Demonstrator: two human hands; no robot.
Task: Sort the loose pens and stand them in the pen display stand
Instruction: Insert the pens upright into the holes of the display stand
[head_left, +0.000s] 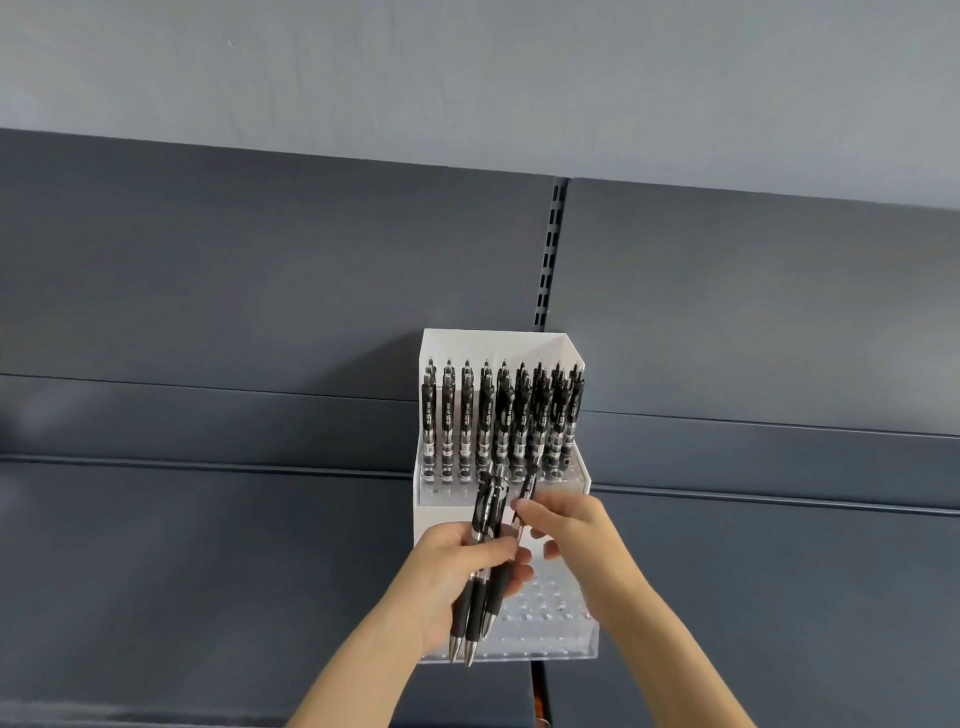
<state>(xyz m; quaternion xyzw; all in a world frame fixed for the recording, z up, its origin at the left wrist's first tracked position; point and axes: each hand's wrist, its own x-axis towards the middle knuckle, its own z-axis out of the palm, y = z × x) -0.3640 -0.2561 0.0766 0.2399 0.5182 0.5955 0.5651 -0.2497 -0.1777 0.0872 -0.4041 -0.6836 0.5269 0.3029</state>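
A white and clear pen display stand (500, 344) is seen standing on a dark grey shelf (208, 561), with its back towards the shelf's rear panel (260, 270), just below a slotted upright (549, 254). The raised rear tier of the stand is filled with rows of black pens (501, 415) stood upright, clips uppermost. Many holes in the lower front tier are left unfilled.

A bundle of black pens (476, 605) is gripped in the left hand (441, 566), fingers and thumb curled round the barrels. The bundle is held over the front tier, with the metal tips pointing down towards the near edge of the shelf and the clip ends angled up towards the filled rows.

A single black pen (528, 487) is pinched between thumb and fingertips of the right hand (571, 525), just beside the bundle. It is held tilted, its upper end lying before the foot of the rear tier. Whether it touches the stand cannot be told. A pale grey wall (467, 78) is seen above the rear panel.
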